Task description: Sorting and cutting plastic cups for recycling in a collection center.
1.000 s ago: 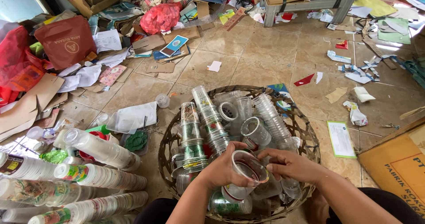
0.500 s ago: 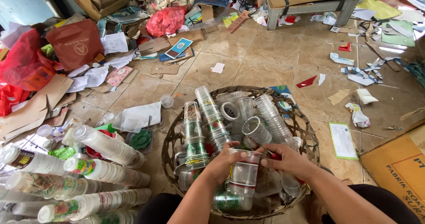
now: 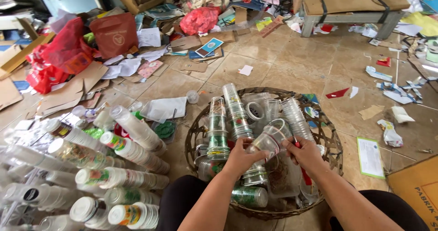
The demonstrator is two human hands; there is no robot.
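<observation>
Above the round woven basket (image 3: 331, 137) on the tiled floor (image 3: 283, 76), the left hand (image 3: 240, 158) and right hand (image 3: 305, 154) both clamp a clear plastic cup (image 3: 269, 142) tilted between them. Stacked cups (image 3: 230, 110) fill the basket beneath; more long cup stacks (image 3: 114, 176) lie on the floor to the left.

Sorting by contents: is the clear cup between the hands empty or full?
Empty: the clear cup, held by the left hand and right hand, shows the basket through its walls.
</observation>
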